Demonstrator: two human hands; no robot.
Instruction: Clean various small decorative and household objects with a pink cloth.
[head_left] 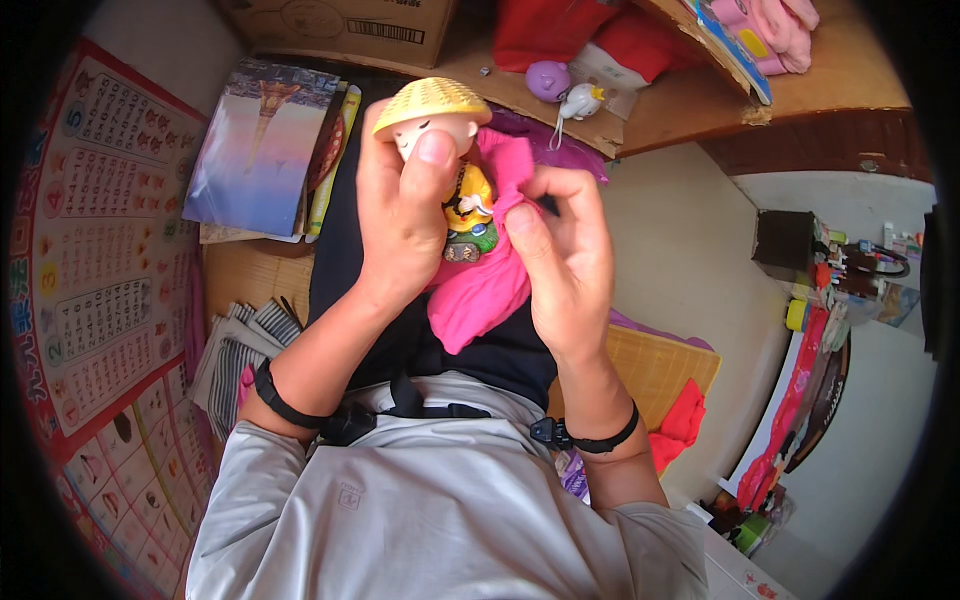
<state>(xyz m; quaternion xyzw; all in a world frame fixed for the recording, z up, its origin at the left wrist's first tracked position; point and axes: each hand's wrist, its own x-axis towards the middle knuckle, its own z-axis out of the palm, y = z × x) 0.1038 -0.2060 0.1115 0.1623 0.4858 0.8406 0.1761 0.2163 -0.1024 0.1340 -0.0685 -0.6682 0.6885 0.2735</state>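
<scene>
small figure [470,205] in the left hand [395,215], pink cloth [480,305] in the right hand [572,270]

the figure is upright in the middle of the scene, above the person's lap. the left hand is closed around it from the left, thumb pressed on its face, just under the yellow hat [432,100]. the right hand pinches the cloth between thumb and fingers at the figure's right side; the cloth touches the figure and hangs down toward the near side. to the left lies a book [260,150] with a tower on its cover. at the far side are a cardboard box [340,28] and, right of it, a purple toy [546,80] beside a white one.
</scene>
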